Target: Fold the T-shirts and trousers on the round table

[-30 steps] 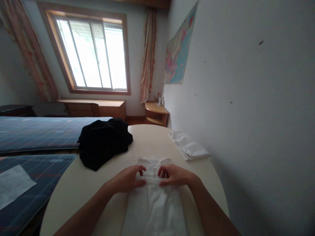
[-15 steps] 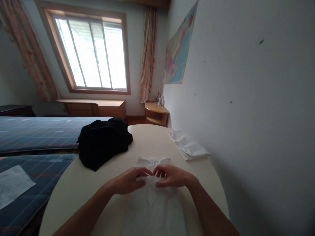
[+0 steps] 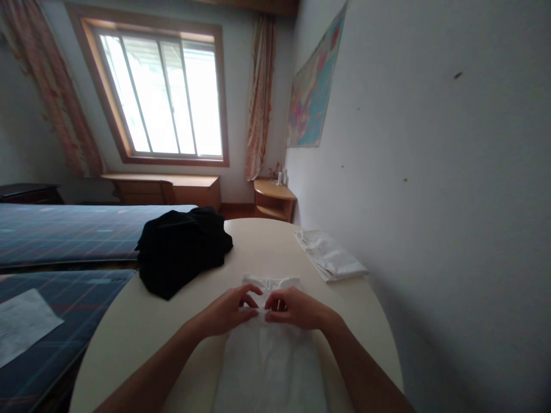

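Note:
A white shirt lies lengthwise before me on the round table, its collar end pointing away from me. Just below the collar, my left hand pinches the shirt's fabric between thumb and fingers, with the index finger lifted. Close on its right, my right hand is closed on the same part of the shirt, thumb toward me and fingers curled. The fingertips of both hands nearly meet at the shirt's middle. What small detail lies between them is too blurred to make out.
A crumpled black garment is at the table's left edge. A folded white garment lies at the right, near the wall. The cream table stands beside blue plaid mattresses; a white sheet rests on the nearer one.
My left hand has drawn slightly left and its index finger has lifted from the fabric. My right hand has shifted a little left. The shirt lies almost as before.

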A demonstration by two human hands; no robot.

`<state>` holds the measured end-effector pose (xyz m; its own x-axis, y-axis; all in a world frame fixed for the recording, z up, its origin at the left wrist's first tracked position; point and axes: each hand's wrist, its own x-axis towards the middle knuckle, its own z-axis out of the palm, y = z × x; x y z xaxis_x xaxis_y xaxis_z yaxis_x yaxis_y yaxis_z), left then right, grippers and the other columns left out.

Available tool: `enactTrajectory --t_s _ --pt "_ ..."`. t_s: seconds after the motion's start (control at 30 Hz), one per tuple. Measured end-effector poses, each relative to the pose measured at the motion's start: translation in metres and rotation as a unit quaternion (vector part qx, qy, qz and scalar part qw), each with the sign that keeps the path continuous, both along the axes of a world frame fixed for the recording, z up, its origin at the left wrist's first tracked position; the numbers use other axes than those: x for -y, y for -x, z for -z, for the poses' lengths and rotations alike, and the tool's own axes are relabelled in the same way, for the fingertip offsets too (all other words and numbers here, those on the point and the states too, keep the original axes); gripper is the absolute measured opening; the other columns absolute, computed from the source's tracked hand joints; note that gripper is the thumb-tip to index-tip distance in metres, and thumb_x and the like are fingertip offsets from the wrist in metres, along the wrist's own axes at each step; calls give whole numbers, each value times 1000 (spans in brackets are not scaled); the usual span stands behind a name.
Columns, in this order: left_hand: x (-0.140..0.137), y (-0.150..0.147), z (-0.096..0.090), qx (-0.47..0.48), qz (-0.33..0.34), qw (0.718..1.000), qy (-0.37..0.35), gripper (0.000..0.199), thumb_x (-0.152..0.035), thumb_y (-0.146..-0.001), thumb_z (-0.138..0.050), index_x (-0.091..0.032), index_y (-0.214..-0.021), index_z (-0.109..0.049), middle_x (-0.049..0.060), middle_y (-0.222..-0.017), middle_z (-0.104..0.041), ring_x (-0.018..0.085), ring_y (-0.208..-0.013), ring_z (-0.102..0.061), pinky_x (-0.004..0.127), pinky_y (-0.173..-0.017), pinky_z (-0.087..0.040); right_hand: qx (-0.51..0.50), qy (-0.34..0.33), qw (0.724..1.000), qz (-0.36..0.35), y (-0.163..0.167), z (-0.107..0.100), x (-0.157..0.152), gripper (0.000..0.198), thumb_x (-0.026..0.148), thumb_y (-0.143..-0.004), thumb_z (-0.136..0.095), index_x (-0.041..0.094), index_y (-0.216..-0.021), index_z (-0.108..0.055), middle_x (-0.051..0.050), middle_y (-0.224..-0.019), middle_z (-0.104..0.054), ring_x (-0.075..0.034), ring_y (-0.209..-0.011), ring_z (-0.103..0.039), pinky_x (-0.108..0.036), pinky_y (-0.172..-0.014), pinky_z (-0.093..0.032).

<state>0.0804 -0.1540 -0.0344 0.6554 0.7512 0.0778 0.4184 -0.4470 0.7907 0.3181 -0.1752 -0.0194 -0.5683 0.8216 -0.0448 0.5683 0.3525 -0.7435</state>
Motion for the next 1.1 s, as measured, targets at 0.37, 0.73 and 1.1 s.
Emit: enactTrajectory --t_s 0.37,0.73,1.1 --pt "-26 11 19 40 -73 996 -9 49 -55 -99 -31 -19 -105 -64 5 -99 -71 18 -85 -64 30 -83 -47 15 -27 1000 3 -5 -30 8 31 49 -87 -63 20 -96 -71 -1 -84 -69 -14 -72 -57 -23 -68 -44" --pt "-21 6 16 206 4 966 156 64 -65 -82 -62 -18 -124 -54 6 -98 -68 21 -90 -63 31 -78 -48 38 -101 994 2 -6 -96 -19 31 48 -87 -62 21 -98 -73 -1 -85 -71 -14 -71 -58 -24 -65 -44" --pt "-37 -4 37 196 -220 955 15 56 -39 -87 -57 -21 -138 -43 8 -113 -63 11 -67 -57 25 -62 -50 92 -144 983 69 -19 -33 -85 31 39 -90 -61 20 -112 -68 -6 -99 -73 -15 -75 -63 -26 -70 -45"
